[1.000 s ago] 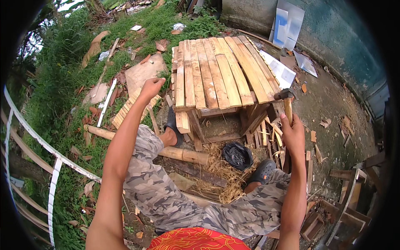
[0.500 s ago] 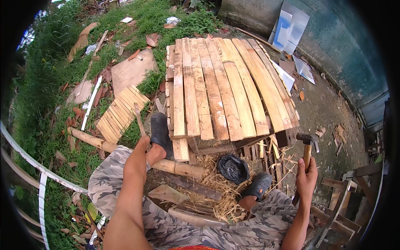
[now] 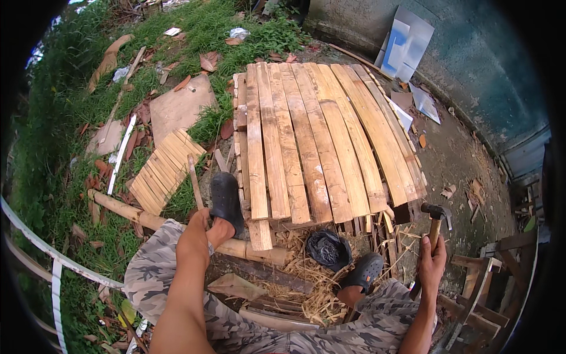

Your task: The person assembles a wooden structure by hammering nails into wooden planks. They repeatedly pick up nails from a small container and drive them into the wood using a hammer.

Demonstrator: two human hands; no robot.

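My right hand (image 3: 433,259) is closed around the wooden handle of a claw hammer (image 3: 435,221), its head up, beside the panel's near right corner. Beside my left shin, my left hand (image 3: 198,222) is closed on a narrow wooden strip (image 3: 194,180) that points away from me. In front of me stands a box-like structure topped by a panel of pale wooden slats (image 3: 306,144), with narrow gaps between several slats. Neither hand touches the panel. Below its near edge, between my feet, a black plastic bag (image 3: 325,251) lies open with what look like nails inside.
A bamboo pole (image 3: 132,212) lies under my left leg. Left on the grass are a small slatted panel (image 3: 167,171), a flat board (image 3: 184,109) and a white strip (image 3: 122,154). Wood shavings (image 3: 312,283) surround the bag. Wooden frames (image 3: 480,295) stand at right, before a wall (image 3: 471,71).
The slatted panel's near edge now sits lower and closer to me in the view. Both hands keep their hold on the strip and hammer, with little movement.
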